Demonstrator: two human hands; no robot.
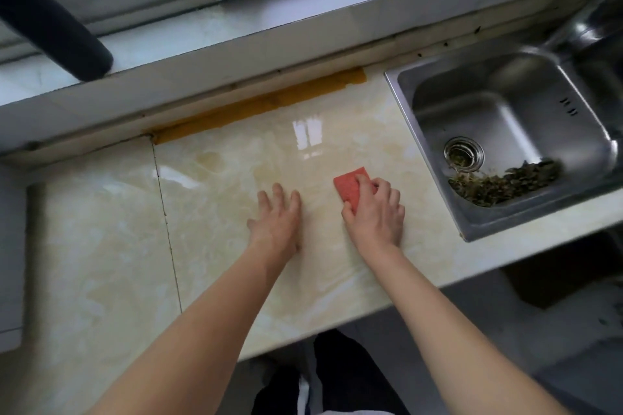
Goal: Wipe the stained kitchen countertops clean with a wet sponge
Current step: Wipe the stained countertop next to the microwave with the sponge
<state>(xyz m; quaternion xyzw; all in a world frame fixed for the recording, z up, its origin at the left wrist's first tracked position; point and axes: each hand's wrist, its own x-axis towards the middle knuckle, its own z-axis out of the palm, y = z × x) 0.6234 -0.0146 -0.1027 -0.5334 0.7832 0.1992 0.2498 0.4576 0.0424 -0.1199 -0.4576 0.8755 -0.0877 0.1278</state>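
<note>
Two hands down: our right hand [376,212] curls its fingers [382,186] over the red sponge [352,186], pressing it onto the counter [209,212] beside the sink [472,222]; left hand [278,217] lies flat, fingers spread, steadying us.

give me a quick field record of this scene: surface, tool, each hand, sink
surface: glossy beige marble-look countertop, faint yellowish stains
tool: red sponge, flat on the countertop
right hand: grips the sponge
left hand: flat on the countertop, left of the sponge, holds nothing
sink: steel, at right, dark green scraps beside the drain
back edge: brownish strip along the wall
</note>
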